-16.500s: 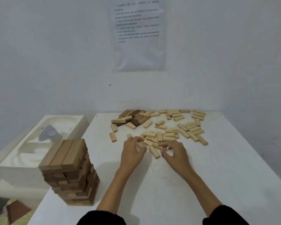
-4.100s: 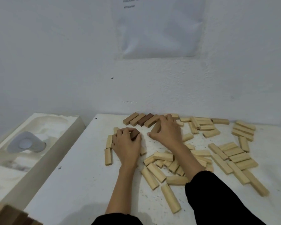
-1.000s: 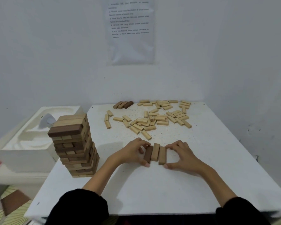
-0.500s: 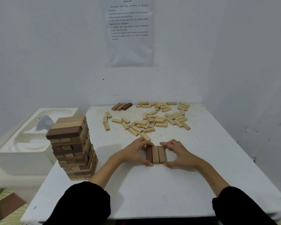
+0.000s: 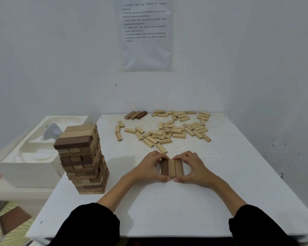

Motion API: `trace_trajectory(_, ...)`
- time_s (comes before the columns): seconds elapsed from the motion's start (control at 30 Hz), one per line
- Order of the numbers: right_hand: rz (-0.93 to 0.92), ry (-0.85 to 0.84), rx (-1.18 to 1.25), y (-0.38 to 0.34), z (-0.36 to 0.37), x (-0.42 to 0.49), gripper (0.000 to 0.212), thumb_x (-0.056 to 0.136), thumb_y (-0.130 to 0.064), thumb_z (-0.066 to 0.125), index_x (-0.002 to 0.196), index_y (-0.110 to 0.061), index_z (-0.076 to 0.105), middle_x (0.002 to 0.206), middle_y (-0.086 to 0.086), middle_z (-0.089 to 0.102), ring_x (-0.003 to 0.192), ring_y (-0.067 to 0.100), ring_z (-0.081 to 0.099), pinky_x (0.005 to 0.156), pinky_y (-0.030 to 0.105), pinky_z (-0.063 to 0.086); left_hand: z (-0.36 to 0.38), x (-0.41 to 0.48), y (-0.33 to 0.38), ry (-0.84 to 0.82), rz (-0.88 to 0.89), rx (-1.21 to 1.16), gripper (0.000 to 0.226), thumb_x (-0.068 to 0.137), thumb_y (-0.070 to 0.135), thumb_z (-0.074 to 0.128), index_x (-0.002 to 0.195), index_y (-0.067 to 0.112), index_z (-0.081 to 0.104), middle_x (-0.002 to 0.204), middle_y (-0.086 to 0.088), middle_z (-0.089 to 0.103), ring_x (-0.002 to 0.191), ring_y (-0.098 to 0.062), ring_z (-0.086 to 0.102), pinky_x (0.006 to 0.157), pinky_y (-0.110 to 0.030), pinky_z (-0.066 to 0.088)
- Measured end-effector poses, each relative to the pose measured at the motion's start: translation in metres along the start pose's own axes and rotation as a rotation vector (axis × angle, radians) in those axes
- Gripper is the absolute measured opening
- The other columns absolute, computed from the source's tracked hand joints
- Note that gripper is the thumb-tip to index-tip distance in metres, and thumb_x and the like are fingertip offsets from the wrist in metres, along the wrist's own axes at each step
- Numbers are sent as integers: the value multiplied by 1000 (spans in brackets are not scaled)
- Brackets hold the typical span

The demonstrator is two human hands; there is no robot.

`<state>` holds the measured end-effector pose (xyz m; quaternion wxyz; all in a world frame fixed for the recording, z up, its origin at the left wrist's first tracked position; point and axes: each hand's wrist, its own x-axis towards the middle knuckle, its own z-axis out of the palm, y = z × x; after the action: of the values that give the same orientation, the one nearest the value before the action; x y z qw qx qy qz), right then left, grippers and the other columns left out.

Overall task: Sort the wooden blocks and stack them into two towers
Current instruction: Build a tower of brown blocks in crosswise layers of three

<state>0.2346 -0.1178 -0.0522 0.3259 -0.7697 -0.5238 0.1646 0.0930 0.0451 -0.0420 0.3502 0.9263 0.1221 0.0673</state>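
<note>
As your left hand (image 5: 148,168) and right hand (image 5: 196,168) pinched the three-block row (image 5: 172,167) square, you seemed on the second tower's base; next probably needed loose blocks (image 5: 167,133) laid crosswise.

Nearest us lies a row of three blocks (image 5: 172,168), flat and flush side by side: one dark brown on the left, two pale. To our left stands a tall tower (image 5: 82,158) of mixed brown and pale layers. Farther back we see loose pale blocks (image 5: 167,132) scattered flat, and three darker blocks (image 5: 135,115) lying together.
</note>
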Motion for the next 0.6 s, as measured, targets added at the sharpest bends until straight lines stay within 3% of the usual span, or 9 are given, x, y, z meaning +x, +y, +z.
trace_trajectory(0.07, -1, 6, 27, 0, 1, 1, 67, 61, -47, 80, 119, -38, 49, 111, -19, 42, 106, 1, 37, 96, 27, 35, -2, -1, 1, -3, 2, 8, 82, 49, 66, 67, 121, 29, 54, 112, 6, 48, 99, -6, 47, 81, -14, 37)
trace_trajectory(0.17, -3, 12, 59, 0, 0, 0, 66, 61, -39, 84, 118, -35, 51, 110, -17, 44, 106, 1, 40, 93, 25, 38, -7, -1, 7, -14, 2, 22, 82, 49, 61, 73, 121, 27, 56, 111, 7, 49, 97, -7, 48, 76, -8, 37)
trace_trajectory(0.27, -5, 4, 95, -11, -8, -1, 71, 54, -48, 83, 117, -38, 51, 110, -16, 44, 105, 2, 41, 83, 12, 34, -17, -1, 14, 1, 16, 20, 81, 47, 60, 75, 120, 28, 57, 111, 8, 49, 96, -5, 49, 77, -11, 41)
trace_trajectory(0.37, -41, 19, 85, -27, -26, 3, 71, 47, -63, 72, 111, -47, 48, 110, -17, 45, 103, -1, 42, 81, 12, 32, -35, -1, 28, 17, 44, 44, 78, 50, 56, 76, 120, 27, 57, 113, 6, 51, 98, -8, 51, 78, -15, 42)
trace_trajectory(0.5, -103, 36, 43, -55, -58, 9, 65, 55, -52, 82, 109, -51, 47, 113, -12, 46, 104, 2, 45, 83, 13, 33, -73, 0, 59, 45, 85, 127, 70, 61, 44, 84, 122, 23, 57, 113, 4, 51, 100, -10, 50, 79, -16, 39)
trace_trajectory(0.6, -152, 81, 31, -81, -81, 13, 65, 57, -48, 84, 113, -45, 50, 114, -11, 48, 104, 4, 47, 84, 17, 36, -103, -2, 83, 91, 109, 175, 63, 64, 38, 84, 119, 21, 59, 110, 3, 51, 99, -10, 50, 78, -16, 39)
